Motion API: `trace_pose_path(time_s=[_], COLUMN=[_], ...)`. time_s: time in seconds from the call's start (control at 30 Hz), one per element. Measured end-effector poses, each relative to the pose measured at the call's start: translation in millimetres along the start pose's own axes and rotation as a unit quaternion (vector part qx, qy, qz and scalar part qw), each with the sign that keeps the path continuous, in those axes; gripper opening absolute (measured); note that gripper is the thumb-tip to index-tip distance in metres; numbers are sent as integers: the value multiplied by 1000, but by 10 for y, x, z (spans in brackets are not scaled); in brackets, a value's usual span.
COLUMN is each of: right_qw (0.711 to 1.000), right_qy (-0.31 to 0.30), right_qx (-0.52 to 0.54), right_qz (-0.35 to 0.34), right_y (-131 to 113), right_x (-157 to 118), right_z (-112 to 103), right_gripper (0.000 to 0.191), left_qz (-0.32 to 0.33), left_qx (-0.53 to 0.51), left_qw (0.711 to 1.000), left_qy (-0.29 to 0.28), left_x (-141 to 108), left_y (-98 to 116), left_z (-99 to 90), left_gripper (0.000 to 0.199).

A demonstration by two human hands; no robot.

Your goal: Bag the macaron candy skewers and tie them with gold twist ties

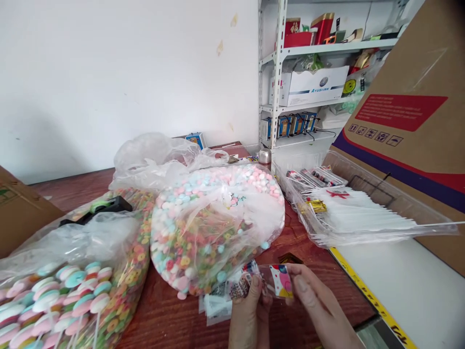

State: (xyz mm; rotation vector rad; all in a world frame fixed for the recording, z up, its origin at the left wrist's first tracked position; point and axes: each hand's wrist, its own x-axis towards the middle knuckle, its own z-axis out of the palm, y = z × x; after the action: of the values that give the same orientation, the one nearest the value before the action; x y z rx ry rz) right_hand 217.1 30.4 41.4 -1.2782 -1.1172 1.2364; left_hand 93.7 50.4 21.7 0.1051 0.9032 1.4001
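Note:
My left hand (249, 310) is closed, its thumb pressed on a small clear packet with dark printing (240, 287). My right hand (319, 305) pinches the edge of a clear plastic bag with a colourful dotted print (281, 281), just right of the left hand. Whether the packet and the bag are joined I cannot tell. Beside the left hand, several small clear sachets (217, 308) lie on the table. Behind both hands sits a large clear bag of pastel candies (218, 218), with fruit-coloured rings inside it.
At left are lollipop-like stacks of candy discs (72, 300) and a black tape dispenser (109, 206) on another candy bag. A clear plastic tray (319, 237) of white sticks (363, 213) stands at right before a cardboard box (410, 150). Metal shelves (279, 72) stand behind.

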Motion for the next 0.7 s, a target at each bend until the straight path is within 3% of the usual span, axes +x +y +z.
trace_pose_path(time_s=[0.13, 0.33, 0.47, 0.6, 0.7], right_qw=[999, 986, 982, 966, 935], right_qy=[3, -12, -11, 59, 101], right_qx=[-40, -158, -168, -178, -216], right_qz=[-7, -55, -91, -179, -264], right_y=[59, 190, 139, 90, 93], right_x=[15, -6, -44, -113, -153], right_z=[70, 98, 106, 16, 25], right_gripper=[29, 35, 44, 30, 31], left_qz=[10, 3, -63, -90, -110], left_qx=[44, 59, 19, -54, -69], left_qw=[999, 997, 997, 994, 991], left_qy=[-15, -53, -45, 17, 16], left_x=[-1, -28, -1, 68, 96], left_y=[-25, 18, 8, -20, -17], left_z=[-3, -45, -89, -157, -193], left_gripper=[38, 32, 34, 37, 36])
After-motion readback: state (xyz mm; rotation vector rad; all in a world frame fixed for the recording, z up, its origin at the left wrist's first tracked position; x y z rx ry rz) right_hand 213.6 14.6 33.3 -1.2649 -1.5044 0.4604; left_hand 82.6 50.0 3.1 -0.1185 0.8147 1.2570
